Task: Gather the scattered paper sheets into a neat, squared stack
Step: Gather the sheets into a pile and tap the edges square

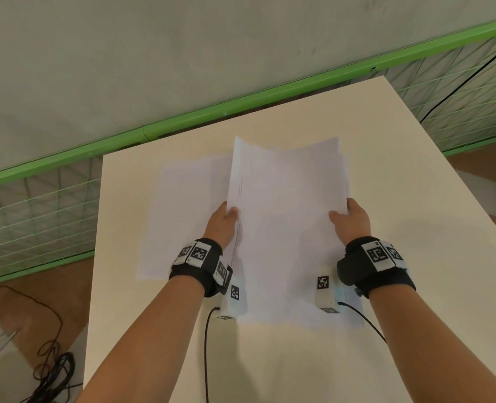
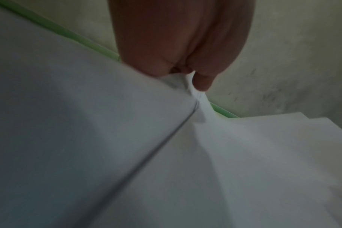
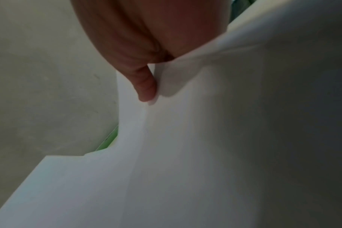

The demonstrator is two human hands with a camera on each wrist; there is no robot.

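Held paper: a bunch of thin white paper sheets (image 1: 284,205) is held up over the middle of the flat cream-white table (image 1: 415,228). The far edges are not lined up.
Left hand: the left hand (image 1: 223,222) is closed on the bunch's 9 o'clock edge, thumb on top (image 2: 203,81).
Right hand: the right hand (image 1: 353,219) is closed on the 3 o'clock edge, with a finger (image 3: 146,86) pressed to the paper.
Loose paper: one more white paper sheet (image 1: 183,216) is left flat on the table, at 9 o'clock from the bunch and partly under it.
Behind: a bright green metal rail (image 1: 183,123) is seen at 12 o'clock, past the table.
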